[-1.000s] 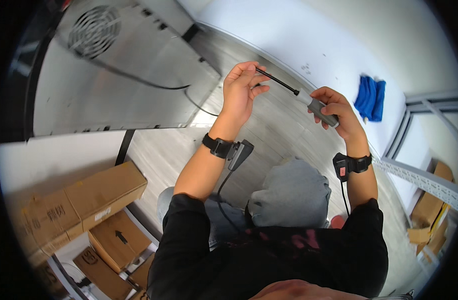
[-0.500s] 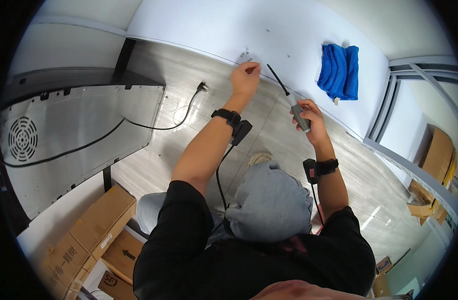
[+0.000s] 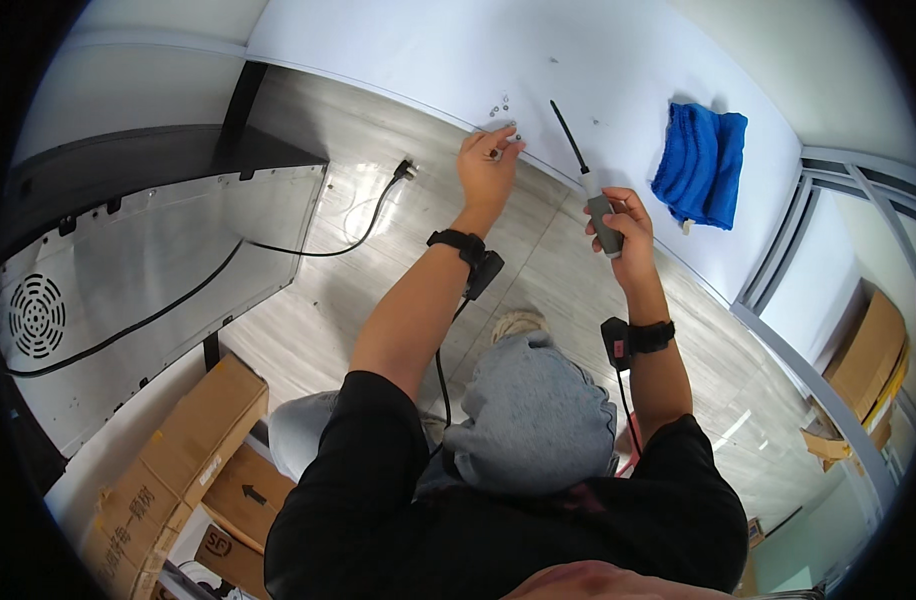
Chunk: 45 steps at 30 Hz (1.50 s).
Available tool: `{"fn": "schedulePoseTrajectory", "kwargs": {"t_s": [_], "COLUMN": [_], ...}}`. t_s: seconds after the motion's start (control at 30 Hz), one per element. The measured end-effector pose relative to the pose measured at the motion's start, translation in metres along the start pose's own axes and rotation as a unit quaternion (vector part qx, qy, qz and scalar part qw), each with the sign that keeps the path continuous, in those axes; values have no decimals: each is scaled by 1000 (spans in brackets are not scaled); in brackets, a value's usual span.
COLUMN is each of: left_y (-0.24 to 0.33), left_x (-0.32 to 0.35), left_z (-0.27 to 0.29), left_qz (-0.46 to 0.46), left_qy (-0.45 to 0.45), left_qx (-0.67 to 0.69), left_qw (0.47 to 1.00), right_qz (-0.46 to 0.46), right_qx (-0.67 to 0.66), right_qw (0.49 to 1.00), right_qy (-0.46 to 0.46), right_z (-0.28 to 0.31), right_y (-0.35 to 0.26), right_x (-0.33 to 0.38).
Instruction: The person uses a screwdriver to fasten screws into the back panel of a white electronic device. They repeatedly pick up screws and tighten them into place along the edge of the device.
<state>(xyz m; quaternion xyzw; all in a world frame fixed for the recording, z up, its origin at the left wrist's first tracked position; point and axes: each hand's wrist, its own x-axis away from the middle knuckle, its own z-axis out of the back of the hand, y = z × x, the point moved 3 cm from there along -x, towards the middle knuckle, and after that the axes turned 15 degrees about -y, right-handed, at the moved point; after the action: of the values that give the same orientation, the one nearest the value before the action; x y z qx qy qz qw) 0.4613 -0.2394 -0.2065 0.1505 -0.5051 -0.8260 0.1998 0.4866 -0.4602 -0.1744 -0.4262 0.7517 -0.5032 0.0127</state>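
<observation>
My left hand [image 3: 488, 175] is at the near edge of a white table [image 3: 398, 45], its fingers curled. Between thumb and index fingertips shows a small metal piece that looks like a screw [image 3: 518, 137]. Something small and dark shows among the curled fingers; I cannot make it out. Just beyond the fingertips lie several small screws [image 3: 505, 108]. My right hand [image 3: 633, 240] is closed around the grey handle of an electric screwdriver [image 3: 605, 225]. Its long black shaft points up and to the left, over the table, its tip apart from the screws.
A folded blue cloth [image 3: 700, 165] lies on the table to the right. At left stands a metal appliance panel [image 3: 168, 270] with a round vent; its black cord and plug [image 3: 403, 172] trail over the floor. Cardboard boxes [image 3: 178, 440] are at lower left, more cardboard [image 3: 868, 355] at right.
My left fingers have parted slightly, and the small metal piece now shows between their tips. The screwdriver has shifted slightly right and tilted more upright. The whole view has shifted a little.
</observation>
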Motion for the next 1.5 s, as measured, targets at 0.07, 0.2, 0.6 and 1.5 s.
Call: {"fn": "schedulePoseTrajectory", "kwargs": {"t_s": [0.07, 0.2, 0.6, 1.5], "left_y": [-6, -7, 74, 43], "left_x": [4, 14, 21, 33], "left_z": [8, 40, 317, 392], "left_qz": [8, 78, 104, 102], "left_qy": [-7, -45, 5, 70], "left_qx": [22, 91, 333, 369], "left_qw": [1000, 992, 937, 921], "right_qz": [2, 14, 23, -93], "right_qx": [5, 34, 100, 150], "right_qw": [1000, 999, 968, 963], "right_qy": [-13, -23, -229, -206], "right_z": [-8, -37, -303, -395], "right_y": [-10, -36, -106, -24], "right_x": [-6, -17, -48, -5]}}
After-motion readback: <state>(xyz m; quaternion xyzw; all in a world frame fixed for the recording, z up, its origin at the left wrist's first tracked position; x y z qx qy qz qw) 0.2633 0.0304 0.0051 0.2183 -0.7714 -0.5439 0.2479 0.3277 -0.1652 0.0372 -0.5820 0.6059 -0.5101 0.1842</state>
